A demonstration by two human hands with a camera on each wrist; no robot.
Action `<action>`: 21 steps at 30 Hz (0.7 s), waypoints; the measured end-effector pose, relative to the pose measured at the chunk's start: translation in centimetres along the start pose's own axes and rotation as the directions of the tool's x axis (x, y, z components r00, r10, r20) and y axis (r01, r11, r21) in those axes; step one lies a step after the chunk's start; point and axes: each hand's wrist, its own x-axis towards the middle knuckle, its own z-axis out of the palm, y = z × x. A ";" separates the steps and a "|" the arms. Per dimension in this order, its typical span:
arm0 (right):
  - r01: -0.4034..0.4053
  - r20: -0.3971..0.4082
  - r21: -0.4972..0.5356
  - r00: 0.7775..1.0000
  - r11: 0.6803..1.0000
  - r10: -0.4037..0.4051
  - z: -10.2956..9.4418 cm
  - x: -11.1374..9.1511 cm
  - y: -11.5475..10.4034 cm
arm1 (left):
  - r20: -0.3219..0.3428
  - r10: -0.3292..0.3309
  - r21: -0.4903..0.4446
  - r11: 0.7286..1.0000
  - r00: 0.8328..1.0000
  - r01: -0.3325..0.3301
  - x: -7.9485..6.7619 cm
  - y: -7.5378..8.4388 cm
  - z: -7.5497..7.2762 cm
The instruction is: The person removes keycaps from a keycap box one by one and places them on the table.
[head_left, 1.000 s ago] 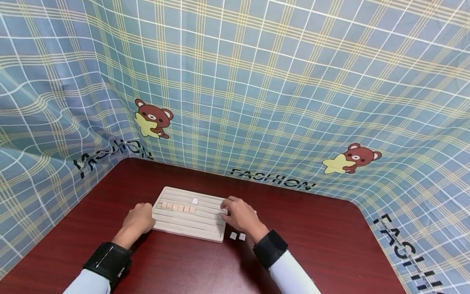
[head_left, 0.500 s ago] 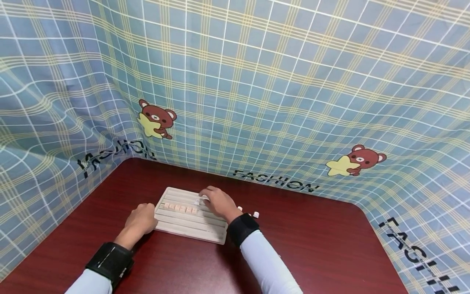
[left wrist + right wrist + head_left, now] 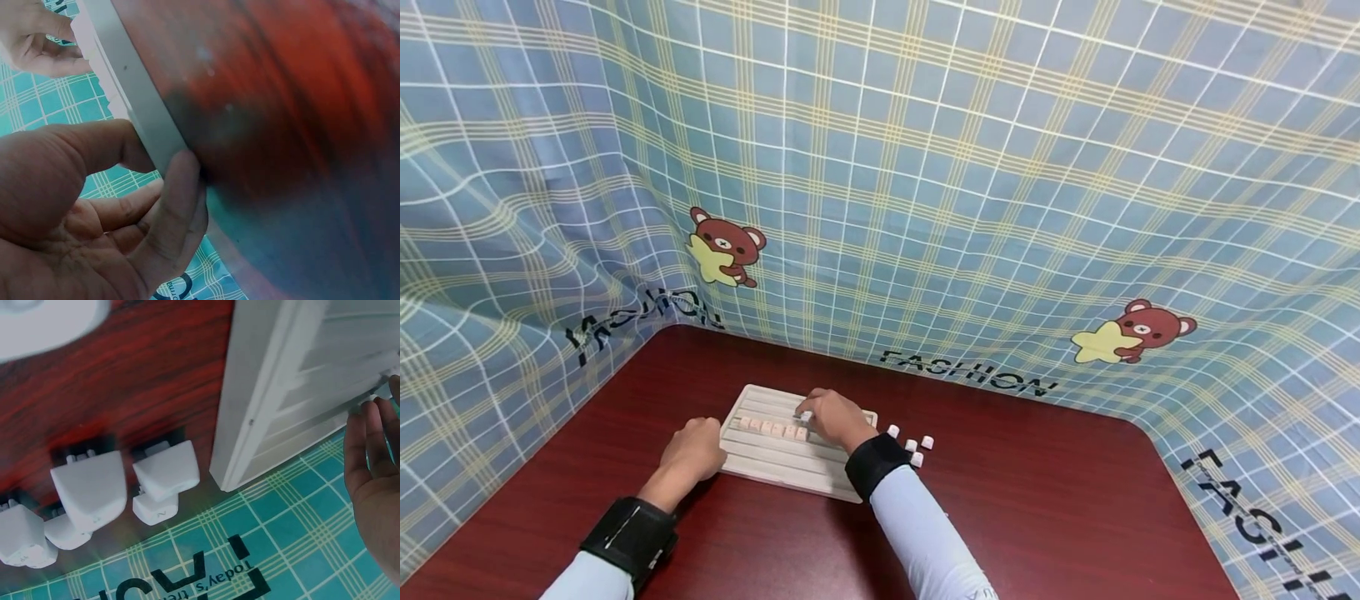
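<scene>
Noted shift of the right hand [image 3: 837, 418] from the ribbed tray's [image 3: 790, 467] right end, one second ago, to its upper rows; drawn further left since half a second ago, fingertips now at a white keycap [image 3: 806, 416]. Exposed beyond the tray: four loose white keycaps [image 3: 911, 446], previously partly hidden. Lost from head view behind the right sleeve [image 3: 921, 529]: two keycaps.

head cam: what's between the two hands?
Head view: the left part of the ridged white tray, bearing a row of pinkish keycaps, plus one white keycap by the right hand.
</scene>
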 end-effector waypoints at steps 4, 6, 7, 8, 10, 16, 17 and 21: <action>-0.001 -0.019 0.017 1.000 1.000 0.001 0.1 -0.2 0.2 | 0.000 -0.001 -0.005 1.000 1.000 0.001 -0.1 0.1 -0.1; 0.011 -0.036 0.016 0.999 1.000 -0.010 0.2 -0.4 0.3 | 0.004 -0.004 -0.006 1.000 1.000 0.004 -0.1 0.2 -0.1; 0.019 -0.049 0.014 0.999 1.000 -0.018 0.2 -0.4 0.4 | 0.007 -0.007 -0.007 1.000 1.000 0.007 -0.1 0.2 -0.1; 0.025 -0.061 0.011 0.998 1.000 -0.025 0.3 -0.5 0.4 | 0.008 -0.008 -0.007 1.000 1.000 0.008 -0.1 0.2 -0.1; 0.031 -0.080 0.001 0.996 1.000 -0.031 0.4 -0.6 0.5 | 0.007 -0.007 -0.004 1.000 1.000 0.007 -0.1 0.2 -0.1; 0.038 -0.099 -0.002 0.994 0.999 -0.038 0.5 -0.7 0.5 | 0.007 -0.009 -0.001 1.000 1.000 0.009 -0.1 0.2 0.0; 0.039 -0.102 0.001 0.994 0.999 -0.039 0.4 -0.8 0.6 | 0.006 -0.009 -0.003 1.000 1.000 0.009 -0.1 0.2 0.0; 0.057 -0.124 0.019 0.991 0.998 -0.054 0.3 -1.0 0.9 | 0.004 -0.007 -0.005 1.000 1.000 0.007 -0.1 0.1 0.0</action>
